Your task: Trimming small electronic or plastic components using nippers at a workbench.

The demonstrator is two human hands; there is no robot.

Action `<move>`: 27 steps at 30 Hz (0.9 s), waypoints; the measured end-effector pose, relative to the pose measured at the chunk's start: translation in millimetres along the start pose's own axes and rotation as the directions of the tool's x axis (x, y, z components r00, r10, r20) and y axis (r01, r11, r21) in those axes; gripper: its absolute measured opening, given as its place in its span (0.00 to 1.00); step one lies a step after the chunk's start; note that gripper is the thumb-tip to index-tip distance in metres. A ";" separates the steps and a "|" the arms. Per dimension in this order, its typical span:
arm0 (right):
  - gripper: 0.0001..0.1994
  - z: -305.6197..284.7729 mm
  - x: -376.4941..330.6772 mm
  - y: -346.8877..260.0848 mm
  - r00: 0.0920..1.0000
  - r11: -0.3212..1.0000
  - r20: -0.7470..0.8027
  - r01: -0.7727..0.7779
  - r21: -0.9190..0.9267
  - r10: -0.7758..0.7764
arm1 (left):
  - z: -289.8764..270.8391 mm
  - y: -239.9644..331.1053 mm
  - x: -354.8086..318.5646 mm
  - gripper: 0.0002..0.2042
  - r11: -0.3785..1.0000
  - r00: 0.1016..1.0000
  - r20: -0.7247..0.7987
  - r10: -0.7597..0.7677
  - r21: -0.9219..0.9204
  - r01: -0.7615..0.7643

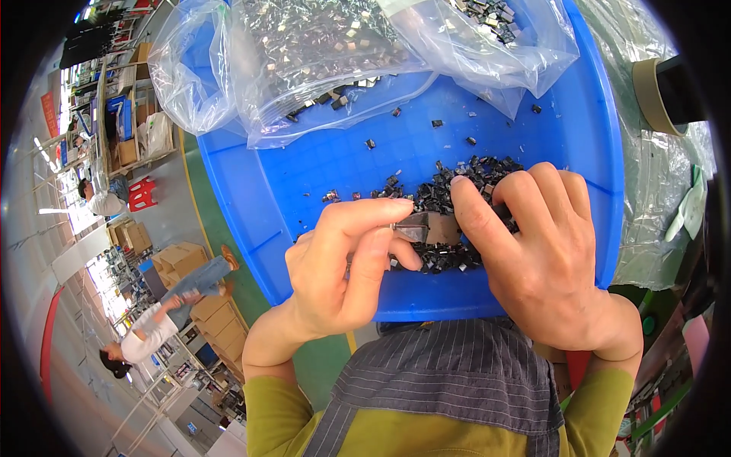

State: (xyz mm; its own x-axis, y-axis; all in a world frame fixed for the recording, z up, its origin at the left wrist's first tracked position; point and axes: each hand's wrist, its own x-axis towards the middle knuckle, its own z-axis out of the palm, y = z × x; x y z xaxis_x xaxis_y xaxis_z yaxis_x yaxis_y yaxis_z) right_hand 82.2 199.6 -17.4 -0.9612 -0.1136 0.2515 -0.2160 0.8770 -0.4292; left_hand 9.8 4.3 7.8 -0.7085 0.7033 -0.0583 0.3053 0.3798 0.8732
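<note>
My left hand (339, 255) is closed, its thumb and forefinger round the left end of a thin flat piece, part grey and part brown (442, 228). What that piece is, I cannot make out. Over a heap of small black parts (434, 194) lies my right hand (541, 244), forefinger stretched out and the other fingers bent downward. Its thumb is hidden, so whether it touches the flat piece does not show. The heap spreads across the near part of a blue plastic tray (327, 171), with more black bits below the flat piece.
Clear plastic bags (266, 126) full of small dark and silvery parts lie over the tray's far side. Loose single parts are scattered between bags and heap. A roll of tape (655, 97) stands to the right on plastic sheeting. Cartons (217, 320) and another person (148, 335) are off left.
</note>
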 end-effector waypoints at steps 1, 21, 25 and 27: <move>0.19 0.2 -0.3 0.1 1.000 1.000 0.000 -0.002 -0.002 0.002 | 0.2 0.2 0.5 0.11 1.000 1.000 0.001 0.001 -0.002 -0.001; 0.26 -2.4 0.1 0.6 1.000 0.998 -0.018 0.016 0.053 -0.015 | -2.9 1.5 -0.1 0.11 0.790 0.968 0.066 -0.241 -0.566 0.235; 0.28 -2.7 0.7 1.7 1.000 0.997 0.000 -0.003 0.072 0.003 | -0.3 0.1 -1.9 0.10 0.837 0.984 -0.020 -0.174 -0.529 0.138; 0.29 -3.8 0.5 1.7 1.000 0.998 0.022 -0.011 0.062 0.010 | -1.2 4.7 0.4 0.12 0.919 0.982 -0.007 -0.188 -0.354 0.174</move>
State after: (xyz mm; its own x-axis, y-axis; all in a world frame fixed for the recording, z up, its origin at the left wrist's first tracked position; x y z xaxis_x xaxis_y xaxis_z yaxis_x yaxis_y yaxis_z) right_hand 82.0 202.8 -14.7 -0.9668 -0.1157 0.2278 -0.2157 0.8477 -0.4846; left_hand 10.3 5.6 12.5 -0.7577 0.6151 -0.2181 -0.0674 0.2586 0.9636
